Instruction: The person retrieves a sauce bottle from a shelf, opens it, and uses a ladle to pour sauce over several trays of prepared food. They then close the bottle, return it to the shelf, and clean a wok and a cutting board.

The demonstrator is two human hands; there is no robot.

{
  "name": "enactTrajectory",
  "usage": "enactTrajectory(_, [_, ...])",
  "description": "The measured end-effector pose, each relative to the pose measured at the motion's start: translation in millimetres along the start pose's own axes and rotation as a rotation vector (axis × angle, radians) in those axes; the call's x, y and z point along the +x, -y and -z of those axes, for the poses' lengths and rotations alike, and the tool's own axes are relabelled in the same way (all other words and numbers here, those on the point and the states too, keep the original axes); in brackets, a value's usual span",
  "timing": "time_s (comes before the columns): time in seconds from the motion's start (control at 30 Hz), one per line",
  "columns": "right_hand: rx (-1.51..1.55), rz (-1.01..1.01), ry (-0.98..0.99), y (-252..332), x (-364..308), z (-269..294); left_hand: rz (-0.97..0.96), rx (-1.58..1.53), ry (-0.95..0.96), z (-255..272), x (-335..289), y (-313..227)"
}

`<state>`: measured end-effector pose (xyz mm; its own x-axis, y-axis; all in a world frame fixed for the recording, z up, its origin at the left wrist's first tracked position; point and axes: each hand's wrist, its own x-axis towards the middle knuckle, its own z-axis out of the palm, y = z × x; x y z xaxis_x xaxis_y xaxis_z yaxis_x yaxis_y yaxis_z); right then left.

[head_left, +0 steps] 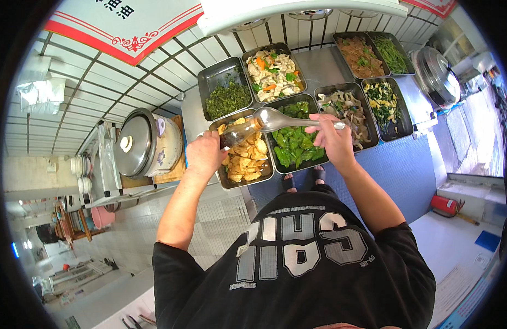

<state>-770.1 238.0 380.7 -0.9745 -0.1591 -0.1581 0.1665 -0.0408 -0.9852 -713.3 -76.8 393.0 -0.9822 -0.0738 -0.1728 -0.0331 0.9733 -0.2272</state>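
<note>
My left hand [204, 153] is closed round a brown, see-through bottle [238, 134], tilted sideways over a tray of golden-brown fried pieces [247, 159]. The bottle's neck end meets the bowl of a large metal serving spoon [274, 119]. My right hand [334, 140] grips this spoon by its handle, above a tray of green peppers [293, 145] and beside a tray of sliced mushrooms [347, 109]. Whether liquid runs from the bottle cannot be made out.
Behind stand trays of chopped greens [229, 98] and a pale mixed dish [272, 74]. Farther right are noodles [360, 56], green beans [389, 55] and greens with egg [381, 107]. A lidded pot [149, 143] stands left, a metal cooker [437, 77] right.
</note>
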Motion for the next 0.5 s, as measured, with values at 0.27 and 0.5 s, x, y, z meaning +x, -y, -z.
enactTrajectory(0.27, [-0.024,-0.034,0.167,2.4,39.7,23.8,0.149,0.062,0.078,3.9,1.8,-26.6])
enactTrajectory(0.5, [-0.031,-0.072,0.240,7.4,56.9,29.7,0.188,0.090,0.117,6.0,5.2,-36.2])
